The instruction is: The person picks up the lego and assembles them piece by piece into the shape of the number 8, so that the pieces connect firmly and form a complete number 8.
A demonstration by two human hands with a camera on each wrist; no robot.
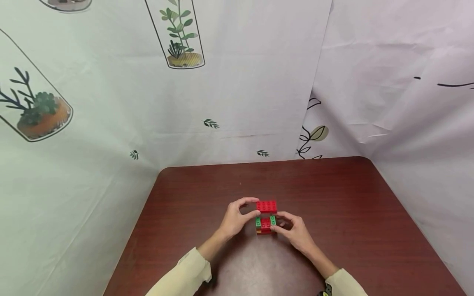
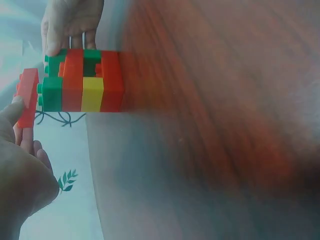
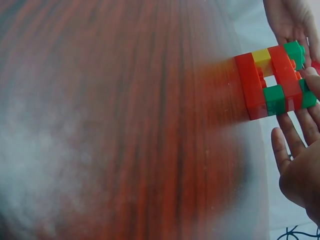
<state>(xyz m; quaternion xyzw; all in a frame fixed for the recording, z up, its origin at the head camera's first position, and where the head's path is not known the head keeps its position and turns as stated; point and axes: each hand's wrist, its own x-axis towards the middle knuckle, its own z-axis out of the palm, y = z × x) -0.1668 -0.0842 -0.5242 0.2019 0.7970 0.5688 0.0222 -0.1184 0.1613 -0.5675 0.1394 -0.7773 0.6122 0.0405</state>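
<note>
My left hand (image 1: pixel 233 218) pinches a red toy building brick (image 1: pixel 266 206), studs up, between thumb and fingers. The brick hovers just above a small stack (image 1: pixel 264 231) of the same bricks, with a gap between in the left wrist view. Two green bricks stand apart on top of the stack, one a green brick (image 2: pixel 52 94) on the left side. Beneath them lie a long red brick (image 2: pixel 73 85), a yellow brick (image 2: pixel 93 94) beside another green one, and a red base brick (image 2: pixel 112 85). My right hand (image 1: pixel 298 234) grips the right-hand green brick (image 3: pixel 307 95).
The stack stands on a dark reddish-brown wooden table (image 1: pixel 207 185) with rounded far corners. White cloth (image 1: pixel 252 94) printed with plants hangs behind the table and along both sides. A dark watch (image 1: pixel 326 291) shows at the right cuff.
</note>
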